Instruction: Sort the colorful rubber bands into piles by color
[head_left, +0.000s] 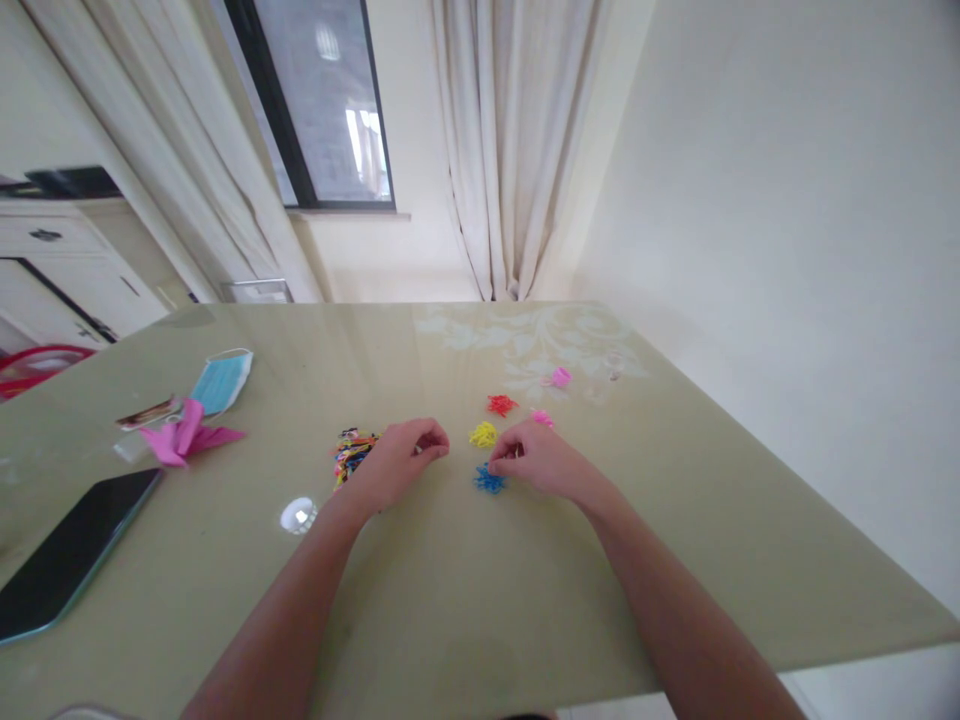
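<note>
My left hand [397,462] is over the right side of a mixed heap of small multicoloured rubber bands [351,453], hiding part of it. Its thumb and fingers curl toward each other in a pinch; whatever is between them is too small to make out. My right hand [536,458] has its fingertips pinched at the upper right edge of a small pile of blue rubber bands [490,480]. Just beyond lie a yellow pile [484,434] and a red pile [502,404]. A pink pile [541,418] shows partly behind the right hand.
A pink object [560,377] lies farther back. On the left are a phone [75,545], a pink folded paper shape [187,435], a blue face mask [221,382] and a shiny clear round object [298,515]. A white wall [810,250] borders the table's right side.
</note>
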